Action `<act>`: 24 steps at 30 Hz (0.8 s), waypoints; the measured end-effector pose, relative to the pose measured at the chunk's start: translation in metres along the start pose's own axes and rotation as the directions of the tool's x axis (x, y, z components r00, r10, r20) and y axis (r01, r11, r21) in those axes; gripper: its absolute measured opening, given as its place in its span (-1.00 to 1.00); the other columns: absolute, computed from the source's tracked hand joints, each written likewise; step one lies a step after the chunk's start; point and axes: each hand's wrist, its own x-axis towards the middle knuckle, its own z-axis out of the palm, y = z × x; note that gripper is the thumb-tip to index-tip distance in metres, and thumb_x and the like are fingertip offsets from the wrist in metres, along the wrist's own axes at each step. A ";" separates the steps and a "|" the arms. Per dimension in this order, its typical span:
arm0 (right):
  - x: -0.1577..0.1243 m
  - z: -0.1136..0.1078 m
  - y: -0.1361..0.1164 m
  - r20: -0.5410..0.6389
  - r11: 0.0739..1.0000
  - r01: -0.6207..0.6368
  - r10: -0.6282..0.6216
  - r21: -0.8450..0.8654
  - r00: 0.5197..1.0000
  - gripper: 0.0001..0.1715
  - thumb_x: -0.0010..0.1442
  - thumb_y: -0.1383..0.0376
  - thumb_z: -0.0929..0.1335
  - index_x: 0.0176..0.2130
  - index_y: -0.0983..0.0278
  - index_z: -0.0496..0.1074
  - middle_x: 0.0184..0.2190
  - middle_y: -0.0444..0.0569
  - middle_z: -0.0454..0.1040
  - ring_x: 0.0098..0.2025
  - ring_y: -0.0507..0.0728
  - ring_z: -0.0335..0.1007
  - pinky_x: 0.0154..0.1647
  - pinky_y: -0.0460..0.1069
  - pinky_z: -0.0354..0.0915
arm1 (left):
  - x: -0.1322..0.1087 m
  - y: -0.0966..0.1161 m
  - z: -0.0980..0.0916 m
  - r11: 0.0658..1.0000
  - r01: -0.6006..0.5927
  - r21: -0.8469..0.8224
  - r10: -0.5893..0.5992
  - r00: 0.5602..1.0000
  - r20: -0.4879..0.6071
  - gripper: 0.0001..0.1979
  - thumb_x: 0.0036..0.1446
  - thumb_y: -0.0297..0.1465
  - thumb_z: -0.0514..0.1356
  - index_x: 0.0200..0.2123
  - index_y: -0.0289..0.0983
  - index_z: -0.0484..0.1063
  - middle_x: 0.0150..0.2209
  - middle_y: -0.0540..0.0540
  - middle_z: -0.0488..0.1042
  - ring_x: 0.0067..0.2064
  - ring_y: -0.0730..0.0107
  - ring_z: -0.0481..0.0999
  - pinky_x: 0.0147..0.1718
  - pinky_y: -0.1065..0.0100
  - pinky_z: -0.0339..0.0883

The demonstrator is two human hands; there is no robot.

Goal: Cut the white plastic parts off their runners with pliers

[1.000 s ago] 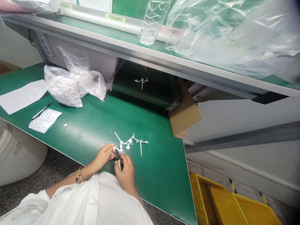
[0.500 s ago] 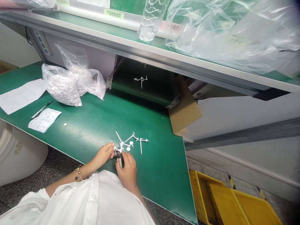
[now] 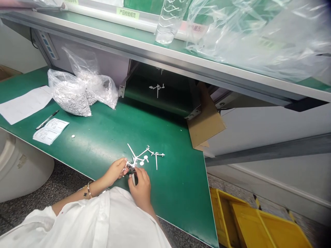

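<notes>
L hand (image 3: 113, 172) has fingertips pressed together, pinching the white plastic sprue (image 3: 142, 153) right by the small cutters (image 3: 131, 169); R hand (image 3: 140, 190) has fingers curled round their handle. Sprue sits near front edge of green bench mat (image 3: 168, 179). Close pinch, good and steady.

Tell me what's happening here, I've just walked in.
A person is working at a green workbench, both hands together at a branching white plastic runner. The left hand appears to pinch the runner's near end, while the right hand holds small white-handled cutters against it. Farther along the bench lie bulging clear bags of small silvery parts, with a paper sheet, a pen and a printed slip to the left.
</notes>
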 end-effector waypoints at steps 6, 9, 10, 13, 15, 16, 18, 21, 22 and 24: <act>0.000 -0.002 -0.001 -0.038 0.995 0.017 -0.021 -0.094 0.999 -0.70 0.11 0.34 0.26 -0.11 0.29 0.36 -0.26 0.00 0.40 -0.21 0.14 0.27 -0.20 0.04 0.16 | -0.002 0.001 0.002 0.999 0.005 -0.037 -0.004 1.000 0.005 -0.58 0.07 0.02 -0.03 -0.50 -0.25 0.13 -0.65 0.12 0.18 -0.69 0.64 -0.02 -0.71 0.51 -0.19; 0.000 -0.003 -0.002 -0.055 0.991 0.019 -0.027 -0.133 0.998 -0.71 0.13 0.33 0.25 -0.12 0.29 0.36 -0.27 0.01 0.40 -0.21 0.15 0.26 -0.21 0.04 0.14 | -0.002 0.003 0.002 0.999 0.006 -0.044 -0.006 1.000 0.006 -0.57 0.06 0.02 -0.03 -0.51 -0.25 0.13 -0.65 0.12 0.18 -0.69 0.64 -0.03 -0.71 0.51 -0.20; 0.000 -0.003 -0.002 -0.056 0.990 0.018 -0.026 -0.137 0.998 -0.72 0.13 0.33 0.25 -0.12 0.29 0.36 -0.27 0.01 0.40 -0.21 0.15 0.26 -0.20 0.05 0.14 | -0.003 0.003 0.002 0.999 0.006 -0.044 -0.006 1.000 0.008 -0.57 0.06 0.02 -0.03 -0.52 -0.25 0.13 -0.65 0.12 0.18 -0.69 0.64 -0.03 -0.71 0.51 -0.20; 0.000 -0.003 -0.001 -0.041 0.992 0.017 -0.023 -0.126 0.999 -0.71 0.13 0.33 0.24 -0.11 0.28 0.36 -0.25 0.02 0.40 -0.19 0.16 0.26 -0.19 0.05 0.15 | -0.003 0.002 0.001 1.000 0.000 -0.014 0.000 1.000 0.008 -0.57 0.07 0.01 -0.05 -0.52 -0.25 0.14 -0.64 0.11 0.19 -0.68 0.63 -0.01 -0.70 0.49 -0.16; 0.000 -0.003 0.000 -0.022 0.993 0.024 -0.027 -0.114 0.999 -0.69 0.13 0.33 0.25 -0.10 0.29 0.36 -0.24 0.02 0.41 -0.17 0.16 0.26 -0.18 0.05 0.16 | -0.002 0.000 0.000 0.999 -0.014 0.033 0.014 1.000 0.001 -0.57 0.08 0.01 -0.06 -0.54 -0.25 0.15 -0.64 0.10 0.20 -0.68 0.61 0.02 -0.69 0.48 -0.11; 0.001 -0.004 0.000 -0.011 0.994 0.028 -0.029 -0.110 1.000 -0.69 0.13 0.34 0.25 -0.09 0.29 0.36 -0.23 0.02 0.41 -0.16 0.16 0.26 -0.17 0.05 0.17 | -0.001 -0.001 -0.001 0.998 -0.024 0.060 0.025 1.000 -0.005 -0.56 0.09 0.00 -0.07 -0.55 -0.25 0.14 -0.65 0.09 0.20 -0.67 0.60 0.04 -0.68 0.48 -0.09; 0.002 -0.006 0.002 0.021 0.994 0.038 -0.036 -0.102 0.999 -0.68 0.12 0.34 0.25 -0.09 0.29 0.36 -0.22 0.01 0.41 -0.16 0.14 0.27 -0.17 0.04 0.18 | 0.001 -0.003 -0.003 0.993 -0.049 0.109 0.051 0.999 -0.016 -0.56 0.10 -0.01 -0.08 -0.57 -0.24 0.14 -0.65 0.09 0.20 -0.66 0.58 0.06 -0.67 0.47 -0.07; 0.004 -0.009 0.005 0.068 0.993 0.071 -0.065 -0.092 0.996 -0.67 0.11 0.36 0.25 -0.09 0.29 0.37 -0.24 0.00 0.43 -0.18 0.13 0.29 -0.17 0.03 0.19 | 0.004 -0.008 -0.006 0.986 -0.072 0.149 0.078 0.997 -0.030 -0.56 0.12 -0.02 -0.09 -0.58 -0.24 0.15 -0.66 0.09 0.19 -0.66 0.57 0.06 -0.65 0.46 -0.05; 0.005 -0.010 0.005 0.078 0.992 0.084 -0.076 -0.098 0.994 -0.67 0.11 0.36 0.25 -0.09 0.28 0.38 -0.24 0.00 0.44 -0.19 0.13 0.30 -0.16 0.02 0.20 | 0.004 -0.009 -0.006 0.986 -0.070 0.154 0.076 0.996 -0.034 -0.56 0.12 -0.03 -0.10 -0.58 -0.24 0.16 -0.66 0.09 0.19 -0.66 0.56 0.06 -0.65 0.45 -0.05; 0.006 -0.010 0.006 0.099 0.987 0.101 -0.089 -0.121 0.991 -0.65 0.10 0.37 0.25 -0.09 0.27 0.39 -0.24 0.00 0.44 -0.19 0.13 0.31 -0.17 0.03 0.20 | 0.006 -0.013 -0.007 0.985 -0.062 0.163 0.070 0.996 -0.046 -0.56 0.13 -0.04 -0.11 -0.58 -0.24 0.16 -0.67 0.09 0.18 -0.66 0.55 0.06 -0.65 0.45 -0.04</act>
